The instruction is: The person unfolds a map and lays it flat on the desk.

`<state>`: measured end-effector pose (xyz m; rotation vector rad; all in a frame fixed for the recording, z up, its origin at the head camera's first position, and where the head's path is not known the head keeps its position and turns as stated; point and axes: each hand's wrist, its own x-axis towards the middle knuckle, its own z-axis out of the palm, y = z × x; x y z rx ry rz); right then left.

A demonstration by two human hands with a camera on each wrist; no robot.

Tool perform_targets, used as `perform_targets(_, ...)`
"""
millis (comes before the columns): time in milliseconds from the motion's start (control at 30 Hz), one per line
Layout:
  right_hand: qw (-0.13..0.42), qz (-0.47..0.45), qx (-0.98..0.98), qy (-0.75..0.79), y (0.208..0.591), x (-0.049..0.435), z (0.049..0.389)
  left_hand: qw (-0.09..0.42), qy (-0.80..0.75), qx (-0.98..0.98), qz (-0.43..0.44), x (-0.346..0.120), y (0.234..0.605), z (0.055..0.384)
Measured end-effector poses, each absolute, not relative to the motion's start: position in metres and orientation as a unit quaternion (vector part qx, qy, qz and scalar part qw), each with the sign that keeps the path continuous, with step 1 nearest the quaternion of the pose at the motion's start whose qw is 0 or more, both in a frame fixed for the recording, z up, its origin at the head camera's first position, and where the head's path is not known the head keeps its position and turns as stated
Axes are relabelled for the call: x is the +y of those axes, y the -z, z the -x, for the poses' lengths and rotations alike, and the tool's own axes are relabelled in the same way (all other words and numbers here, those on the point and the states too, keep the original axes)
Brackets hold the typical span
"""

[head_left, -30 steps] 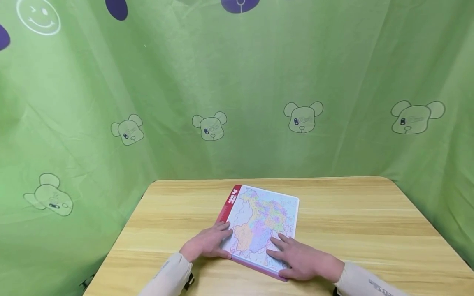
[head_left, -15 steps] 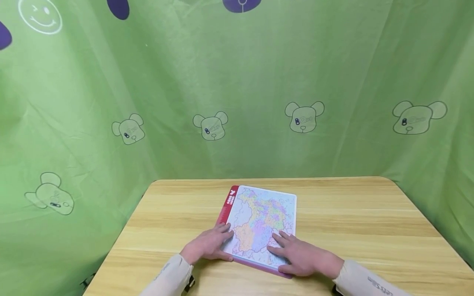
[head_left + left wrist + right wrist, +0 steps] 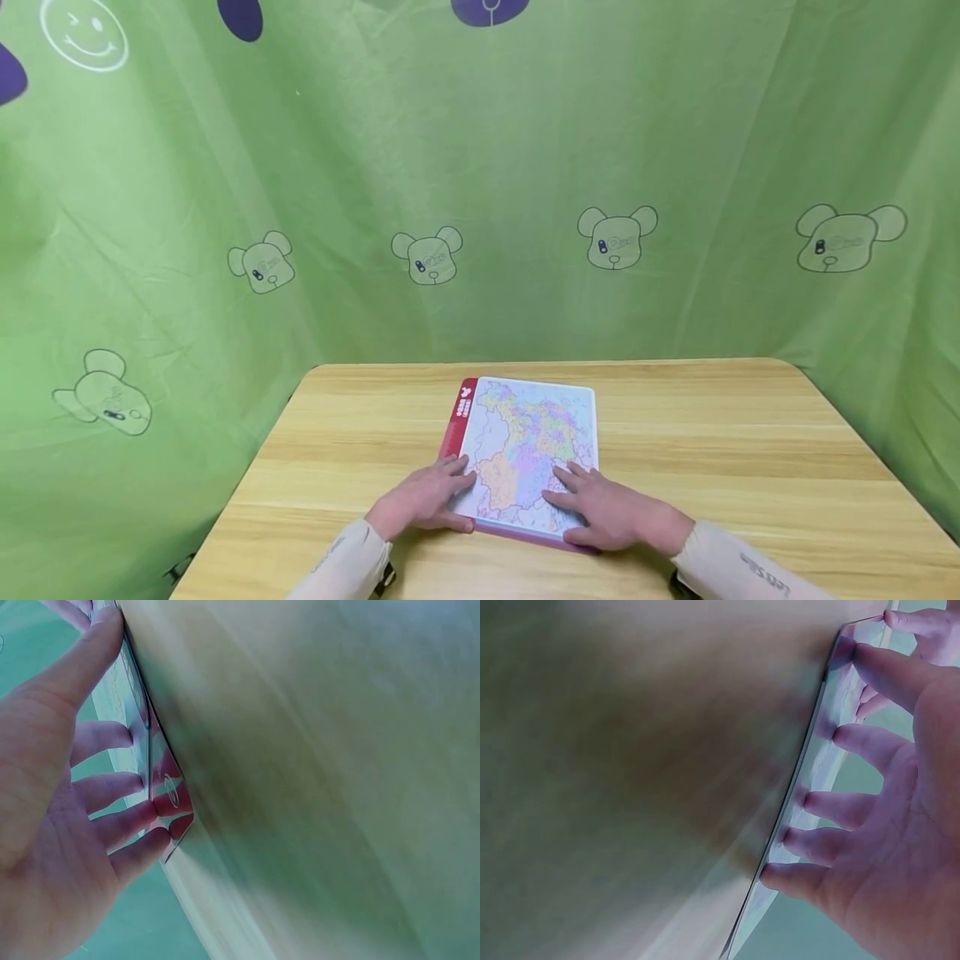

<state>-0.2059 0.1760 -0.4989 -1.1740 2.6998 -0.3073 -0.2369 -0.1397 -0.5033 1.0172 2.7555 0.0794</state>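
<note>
A flat, thin map board with a coloured map, a red strip along its left side and a purple near edge lies on the table, slightly turned. My left hand rests at its near left corner, fingers spread over the left side and thumb at the near edge. Opposite, my right hand lies over the near right corner with its fingers spread on the map. In the left wrist view, fingertips touch the red glossy side of the board. The right wrist view has fingertips along the board's edge.
The wooden table has rounded far corners and surrounds the board. Green curtains with bear outlines hang behind the table and on both sides.
The map board has turned counterclockwise: its far end has shifted left and its near right corner right and away. Both hands stay on it, the right one slightly farther forward.
</note>
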Motion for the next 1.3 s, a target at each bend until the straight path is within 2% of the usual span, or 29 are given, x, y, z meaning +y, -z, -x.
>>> perform_targets(333, 0.104, 0.387, 0.909, 0.117, 0.498, 0.177, 0.208, 0.094, -0.017, 0.932, -0.350, -0.138, 0.501, 0.234)
perform_targets(1300, 0.100, 0.381, 0.913, 0.110, 0.499, 0.179, 0.217, 0.088, -0.027, 0.935, -0.344, -0.135, 0.504, 0.224)
